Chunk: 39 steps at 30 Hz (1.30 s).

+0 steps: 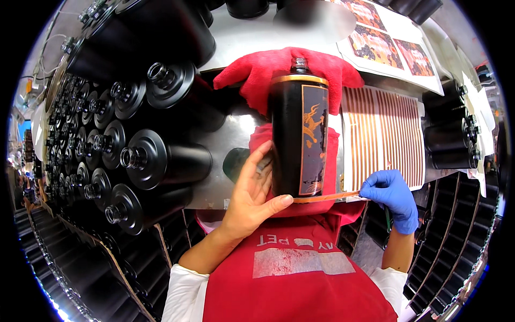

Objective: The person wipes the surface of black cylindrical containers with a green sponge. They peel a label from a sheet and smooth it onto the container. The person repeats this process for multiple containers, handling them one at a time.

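Note:
A black glass bottle [289, 139] with a gold shoulder band and a gold-edged picture panel lies on a red cloth [255, 70], its neck pointing away from me. My left hand [251, 190], bare, steadies the bottle's left side; its thumb presses at the lower edge. Along that edge runs a thin gold strip [335, 197], stretching from near the left thumb out to the right. My right hand [391, 196], in a blue glove, pinches the strip's free end between thumb and fingertips. The strip's contact under the left thumb is partly hidden.
Many black bottles [147, 158] crowd the left side, necks toward me. To the right lies a sheet of gold strips [383, 134], with printed picture sheets [375, 45] beyond it. More black bottles [453, 134] lie at far right. Racks [456, 225] stand below the table.

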Available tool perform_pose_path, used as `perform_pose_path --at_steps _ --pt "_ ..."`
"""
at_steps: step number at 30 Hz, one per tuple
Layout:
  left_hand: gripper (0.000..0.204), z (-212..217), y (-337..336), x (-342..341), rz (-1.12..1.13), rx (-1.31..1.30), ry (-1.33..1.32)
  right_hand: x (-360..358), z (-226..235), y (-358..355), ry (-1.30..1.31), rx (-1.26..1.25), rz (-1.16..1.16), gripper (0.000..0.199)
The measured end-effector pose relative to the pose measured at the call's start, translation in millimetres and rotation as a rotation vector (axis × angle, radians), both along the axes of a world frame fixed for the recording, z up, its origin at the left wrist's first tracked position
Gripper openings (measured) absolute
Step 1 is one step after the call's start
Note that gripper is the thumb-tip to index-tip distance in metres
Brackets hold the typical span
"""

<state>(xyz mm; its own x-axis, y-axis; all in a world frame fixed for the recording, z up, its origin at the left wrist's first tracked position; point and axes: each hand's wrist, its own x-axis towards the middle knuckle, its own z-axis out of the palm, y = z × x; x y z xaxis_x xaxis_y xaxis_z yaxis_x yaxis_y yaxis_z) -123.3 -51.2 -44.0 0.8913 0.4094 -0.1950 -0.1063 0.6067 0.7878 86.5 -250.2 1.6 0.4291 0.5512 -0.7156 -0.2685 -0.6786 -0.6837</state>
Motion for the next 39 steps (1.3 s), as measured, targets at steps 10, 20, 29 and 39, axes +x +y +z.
perform_pose_path --at_steps 10,20,29,39 --pt "0.09 4 11 2 0.021 -0.299 -0.058 1 -5 6 -0.03 0.001 0.026 0.013" --pt "0.092 3 2 5 -0.022 0.05 0.02 5 -21 2 -0.049 0.004 0.062 0.015" --pt "0.09 1 8 4 -0.01 -0.129 -0.021 11 -29 -4 -0.033 0.083 0.092 0.019" --pt "0.074 21 -14 34 -0.082 1.662 0.115 15 -34 2 0.029 0.09 0.092 0.017"
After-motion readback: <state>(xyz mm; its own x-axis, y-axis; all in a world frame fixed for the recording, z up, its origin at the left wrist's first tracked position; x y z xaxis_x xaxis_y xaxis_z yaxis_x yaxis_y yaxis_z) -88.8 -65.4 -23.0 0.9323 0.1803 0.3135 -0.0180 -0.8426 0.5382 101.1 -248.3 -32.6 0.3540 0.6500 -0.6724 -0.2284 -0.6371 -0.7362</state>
